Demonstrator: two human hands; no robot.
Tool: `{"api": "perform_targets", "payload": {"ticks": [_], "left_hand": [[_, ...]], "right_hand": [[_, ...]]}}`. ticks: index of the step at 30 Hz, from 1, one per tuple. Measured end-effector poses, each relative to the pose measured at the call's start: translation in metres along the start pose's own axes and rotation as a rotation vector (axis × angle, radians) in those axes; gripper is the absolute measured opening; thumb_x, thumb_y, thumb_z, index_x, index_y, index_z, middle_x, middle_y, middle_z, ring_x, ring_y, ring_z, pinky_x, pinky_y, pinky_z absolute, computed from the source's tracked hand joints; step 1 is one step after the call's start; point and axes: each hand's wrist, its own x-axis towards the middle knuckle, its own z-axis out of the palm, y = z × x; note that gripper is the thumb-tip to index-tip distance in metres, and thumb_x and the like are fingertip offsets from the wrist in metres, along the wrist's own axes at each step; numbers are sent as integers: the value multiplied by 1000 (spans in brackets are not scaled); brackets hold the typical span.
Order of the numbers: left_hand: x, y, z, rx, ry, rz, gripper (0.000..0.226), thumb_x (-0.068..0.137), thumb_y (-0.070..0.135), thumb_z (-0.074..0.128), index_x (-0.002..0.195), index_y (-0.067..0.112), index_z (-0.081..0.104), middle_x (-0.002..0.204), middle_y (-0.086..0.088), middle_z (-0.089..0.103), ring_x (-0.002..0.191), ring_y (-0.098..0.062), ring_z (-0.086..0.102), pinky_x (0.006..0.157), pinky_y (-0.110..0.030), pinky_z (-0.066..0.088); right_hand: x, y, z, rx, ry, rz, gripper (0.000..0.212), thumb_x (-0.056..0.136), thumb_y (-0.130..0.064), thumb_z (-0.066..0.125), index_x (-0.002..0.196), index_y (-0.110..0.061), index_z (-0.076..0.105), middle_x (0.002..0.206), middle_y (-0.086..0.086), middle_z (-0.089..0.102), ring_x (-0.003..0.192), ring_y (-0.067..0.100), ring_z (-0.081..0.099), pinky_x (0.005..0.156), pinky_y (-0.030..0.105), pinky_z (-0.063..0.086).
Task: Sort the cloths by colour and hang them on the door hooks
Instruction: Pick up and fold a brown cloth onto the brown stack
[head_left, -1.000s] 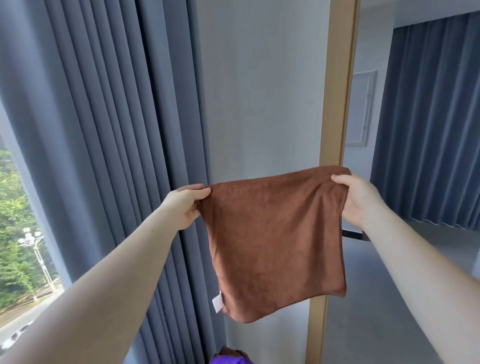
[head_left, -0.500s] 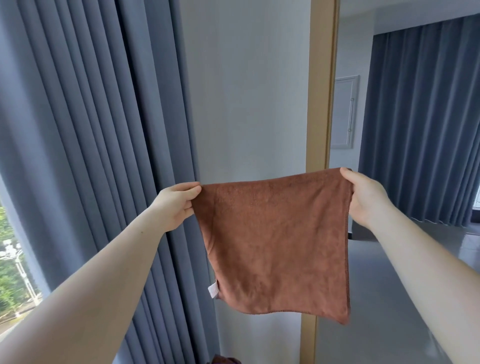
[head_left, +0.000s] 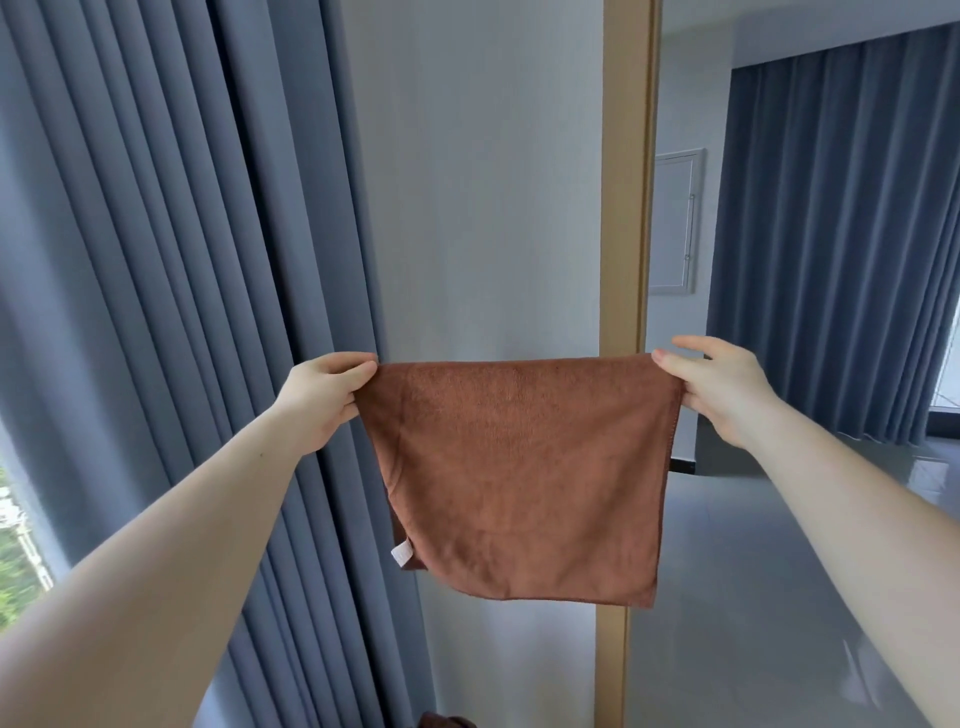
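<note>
A brown cloth (head_left: 519, 478) hangs spread out in front of me, folded double, with a small white tag at its lower left. My left hand (head_left: 322, 395) pinches its top left corner. My right hand (head_left: 717, 389) pinches the top right corner between thumb and fingers. The top edge is pulled nearly level. Behind the cloth stand a white wall and the tan door frame (head_left: 626, 208). No door hooks are in view.
Grey-blue curtains (head_left: 182, 260) hang on the left, beside a window strip. Through the doorway lie a grey floor (head_left: 753, 571), another curtain (head_left: 831, 234) and a white wall panel (head_left: 675, 223). A bit of another brown cloth (head_left: 441, 721) shows at the bottom edge.
Both hands have drawn the cloth's top edge level and taut. The view has shifted, so the door frame sits further left and the purple cloth at the bottom has dropped out of sight.
</note>
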Motion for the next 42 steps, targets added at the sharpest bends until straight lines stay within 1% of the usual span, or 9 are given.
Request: {"api": "perform_targets", "payload": {"ticks": [3,6,13,18,22,26,33,38,42], "left_hand": [[-1,6,-3,-1,-38,-19,18,97,16,69,113,11,73,109,-9,77,99,-19,75,77,-25,59],[1,9,-6,7,-66,-13,22,96,10,69,117,11,72,108,-9,77,96,-16,76,73,-20,60],[4,11,-9,139,-48,16,19,95,9,71,113,14,72,100,-5,79,93,-14,77,86,-27,59],[5,13,-8,221,-26,53,18,93,11,74,110,10,75,97,-5,80,91,-15,77,82,-25,61],[3,18,-5,243,-4,74,15,91,8,75,105,8,77,94,-6,80,87,-14,77,76,-20,61],[3,22,-1,287,29,84,8,90,9,76,98,11,78,91,-5,80,86,-15,77,73,-19,61],[8,25,1,387,61,104,14,90,14,77,103,10,78,96,-7,78,92,-20,76,85,-30,61],[10,28,0,451,30,87,4,90,16,78,94,15,78,96,-8,78,93,-24,75,91,-35,60],[10,26,4,472,8,73,9,96,21,72,100,14,74,106,-7,74,105,-22,69,94,-39,59]], "right_hand": [[1,1,-2,-19,-39,-15,38,91,-11,76,128,-12,68,123,8,69,107,15,69,88,28,53],[3,1,-4,-71,-59,-32,32,90,-11,77,120,-17,72,123,6,70,107,14,69,89,28,54],[7,-2,-4,-127,-44,-104,25,89,-14,78,113,-18,74,116,3,72,102,10,69,82,22,54],[10,-5,-7,-170,7,-128,21,85,-22,83,104,-20,77,110,0,73,104,14,68,85,26,54],[12,-7,-11,-240,32,-170,19,83,-22,85,100,-21,78,110,1,73,102,11,67,84,28,54],[14,-8,-14,-339,83,-207,21,79,-30,87,98,-23,80,108,-1,74,102,12,67,95,38,56],[9,-15,-17,-444,127,-278,20,84,-34,83,97,-19,80,101,-3,74,102,15,66,95,33,50],[7,-19,-22,-498,129,-276,18,87,-34,80,96,-19,79,98,-2,75,99,15,66,90,31,46],[6,-20,-21,-498,107,-286,19,94,-32,72,102,-15,76,100,-3,70,99,17,62,88,32,44]]}}
